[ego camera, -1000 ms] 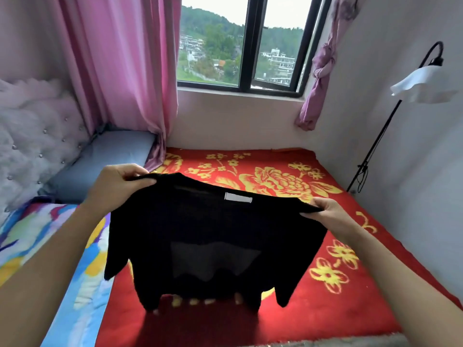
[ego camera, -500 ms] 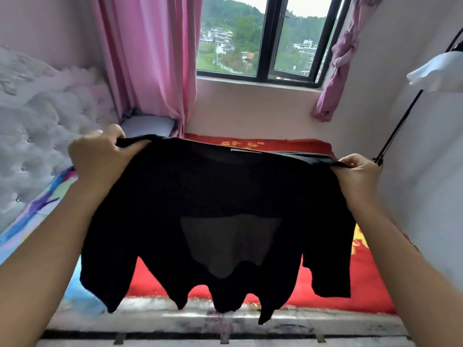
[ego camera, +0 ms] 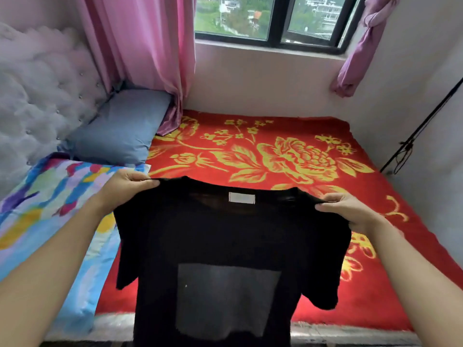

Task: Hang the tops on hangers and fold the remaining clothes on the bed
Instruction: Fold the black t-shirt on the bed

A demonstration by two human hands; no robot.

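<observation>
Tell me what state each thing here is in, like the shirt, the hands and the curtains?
Black T-shirt: held up by both shoulders, hanging unfolded, no hanger in it.
Left hand: pinches one shoulder.
Right hand: pinches the other shoulder.
Pink curtain: hanging loose.
Purple curtain: knotted up.
Window: looks closed.
Blue pillow: lying flat.
Red blanket: spread out flat.

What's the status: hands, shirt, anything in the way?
Left hand and right hand each pinch a shoulder of the black T-shirt. Shirt hangs spread out in front of the red blanket. No hanger in view.
</observation>
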